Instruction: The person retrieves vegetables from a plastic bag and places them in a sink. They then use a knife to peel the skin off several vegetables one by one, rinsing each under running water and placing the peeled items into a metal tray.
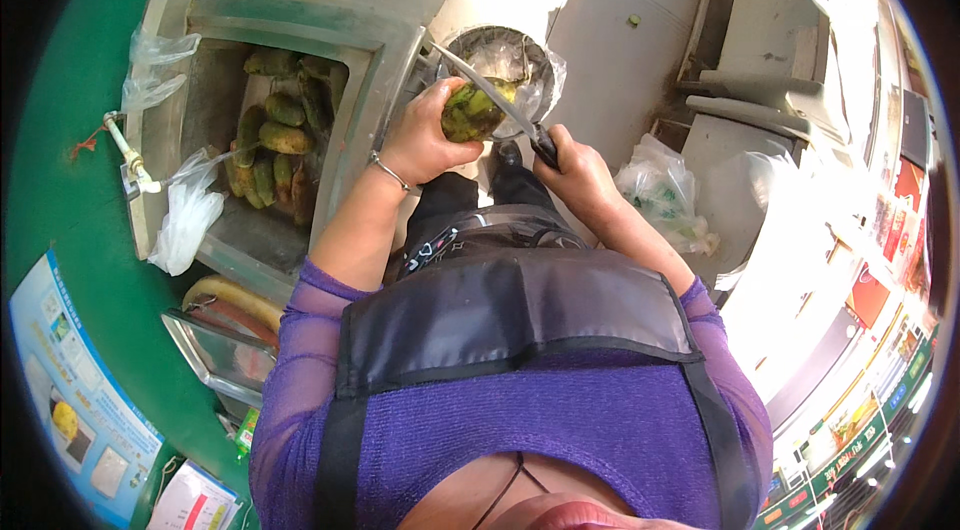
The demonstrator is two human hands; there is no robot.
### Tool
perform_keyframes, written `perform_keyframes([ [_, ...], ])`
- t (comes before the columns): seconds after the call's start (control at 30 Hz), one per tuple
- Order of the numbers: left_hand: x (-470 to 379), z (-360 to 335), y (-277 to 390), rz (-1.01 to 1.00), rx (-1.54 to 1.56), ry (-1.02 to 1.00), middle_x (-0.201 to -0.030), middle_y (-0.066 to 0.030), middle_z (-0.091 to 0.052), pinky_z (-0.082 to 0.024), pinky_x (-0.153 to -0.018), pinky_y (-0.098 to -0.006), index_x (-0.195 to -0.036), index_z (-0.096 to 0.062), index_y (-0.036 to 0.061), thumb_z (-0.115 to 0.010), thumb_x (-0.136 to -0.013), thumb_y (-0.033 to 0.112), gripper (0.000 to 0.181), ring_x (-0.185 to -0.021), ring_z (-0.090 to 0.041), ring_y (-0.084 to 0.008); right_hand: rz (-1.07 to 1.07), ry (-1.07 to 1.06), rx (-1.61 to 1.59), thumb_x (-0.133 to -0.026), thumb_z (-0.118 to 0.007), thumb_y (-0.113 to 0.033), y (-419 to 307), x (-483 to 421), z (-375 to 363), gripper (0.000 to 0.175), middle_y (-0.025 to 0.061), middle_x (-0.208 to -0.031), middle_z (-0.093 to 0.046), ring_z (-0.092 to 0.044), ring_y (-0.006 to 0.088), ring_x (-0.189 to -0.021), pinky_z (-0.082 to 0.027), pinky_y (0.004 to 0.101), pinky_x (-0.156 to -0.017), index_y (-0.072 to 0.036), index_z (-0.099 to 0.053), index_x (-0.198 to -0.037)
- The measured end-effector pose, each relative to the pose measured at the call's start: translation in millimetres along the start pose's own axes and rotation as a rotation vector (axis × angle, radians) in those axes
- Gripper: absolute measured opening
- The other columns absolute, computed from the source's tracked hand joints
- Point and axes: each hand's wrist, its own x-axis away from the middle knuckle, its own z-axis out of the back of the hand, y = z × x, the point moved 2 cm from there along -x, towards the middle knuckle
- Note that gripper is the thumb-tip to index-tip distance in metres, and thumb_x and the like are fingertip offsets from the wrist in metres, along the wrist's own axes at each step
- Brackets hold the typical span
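My left hand (435,134) is wrapped around a mottled green and yellow gourd-like vegetable (474,112), holding it up before my knees. The black handle of a long-bladed kitchen knife (487,88) is gripped in my right hand (577,168). Its blade slants up and to the left across the vegetable; whether it cuts in cannot be made out. Below both hands stands a round bin (551,72) lined with clear plastic, with scraps inside. Several similar vegetables (285,126) lie in the metal sink (360,91) to my left.
A tap (135,162) with a white plastic bag (187,218) hanging by it sits at the sink's left side. Another plastic bag (664,188) rests to my right, near low shelving (750,147). A small green scrap (634,20) lies on the tiled floor (600,57).
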Motion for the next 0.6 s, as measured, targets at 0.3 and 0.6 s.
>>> perform_keyframes([
  [0.3,20.5,-27.7,-41.9,0.081,-0.109,-0.116,-0.115,-0.0213,-0.064,-0.050,-0.094,-0.0388,-0.123,-0.057,-0.0012,-0.083,-0.060,0.023,0.073,-0.108,-0.063,-0.0353,-0.202,-0.139,-0.279,-0.085,-0.064,-0.021,57.0,18.5,-56.9,0.026,0.0260,-0.077,-0.058,-0.057,0.0470,-0.077,-0.045,0.0474,-0.068,-0.003,-0.047,-0.093],
  [0.6,49.1,-43.6,-77.3,0.295,0.116,-0.199,-0.117,-0.0137,-0.064,-0.046,-0.099,-0.0325,-0.128,-0.053,-0.0039,-0.084,-0.062,0.012,0.075,-0.110,-0.060,-0.0211,-0.164,-0.184,-0.230,-0.084,-0.065,-0.024,78.2,21.8,-92.8,0.029,0.0267,-0.081,-0.061,-0.059,0.0471,-0.084,-0.045,0.0506,-0.073,-0.003,-0.050,-0.096],
])
